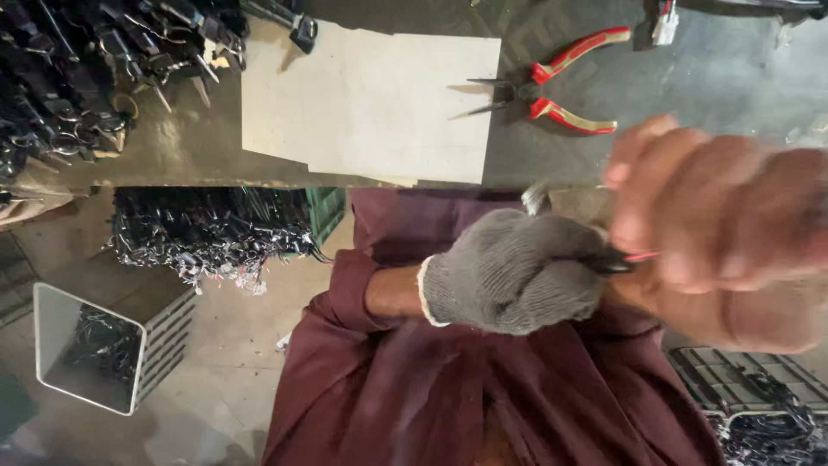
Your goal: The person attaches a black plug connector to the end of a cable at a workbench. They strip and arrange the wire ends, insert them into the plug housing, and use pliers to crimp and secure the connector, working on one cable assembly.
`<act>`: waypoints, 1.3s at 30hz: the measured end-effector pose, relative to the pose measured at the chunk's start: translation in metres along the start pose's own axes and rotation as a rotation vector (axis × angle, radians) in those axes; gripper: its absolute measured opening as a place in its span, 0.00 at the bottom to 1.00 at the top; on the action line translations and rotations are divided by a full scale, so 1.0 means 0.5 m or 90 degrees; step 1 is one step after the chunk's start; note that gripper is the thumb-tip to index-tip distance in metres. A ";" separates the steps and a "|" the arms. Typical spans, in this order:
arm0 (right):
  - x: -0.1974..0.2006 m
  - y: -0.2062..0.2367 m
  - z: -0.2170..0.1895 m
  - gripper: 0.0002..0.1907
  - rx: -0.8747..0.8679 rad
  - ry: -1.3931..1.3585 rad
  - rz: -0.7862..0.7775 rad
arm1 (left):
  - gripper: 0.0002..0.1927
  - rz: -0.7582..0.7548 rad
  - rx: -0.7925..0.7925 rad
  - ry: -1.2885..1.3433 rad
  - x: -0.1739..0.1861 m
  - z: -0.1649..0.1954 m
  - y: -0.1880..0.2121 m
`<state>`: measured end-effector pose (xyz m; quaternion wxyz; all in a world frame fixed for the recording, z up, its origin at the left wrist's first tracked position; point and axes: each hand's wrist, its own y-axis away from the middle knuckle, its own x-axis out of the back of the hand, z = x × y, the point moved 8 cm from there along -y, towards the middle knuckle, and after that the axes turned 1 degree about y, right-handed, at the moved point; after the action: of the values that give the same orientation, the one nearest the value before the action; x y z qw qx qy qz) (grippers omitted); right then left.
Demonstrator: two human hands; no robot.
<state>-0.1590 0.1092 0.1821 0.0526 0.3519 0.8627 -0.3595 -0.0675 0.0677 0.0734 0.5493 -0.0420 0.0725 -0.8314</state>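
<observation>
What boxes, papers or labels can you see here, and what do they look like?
Blank cream sheet: flat on the bench, roughly rectangular, beside the red-handled pliers.
Open metal box: on the floor at left, square, grey, dark wires inside.
Green crate: under the bench, mostly hidden.
No screens or signs.

The wire piece [623, 258] is thin, black with a red end. It lies level between both hands, at 3 o'clock from the picture middle, mostly hidden and blurred.
</observation>
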 end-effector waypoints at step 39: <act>0.079 0.350 0.250 0.22 -0.281 0.446 0.202 | 0.15 0.270 0.087 -0.221 0.230 -0.074 0.070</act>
<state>-0.0960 0.1361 -0.0254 -0.1150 0.5608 0.8198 -0.0134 -0.0867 -0.0486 0.0298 0.7166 -0.1303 -0.0716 -0.6815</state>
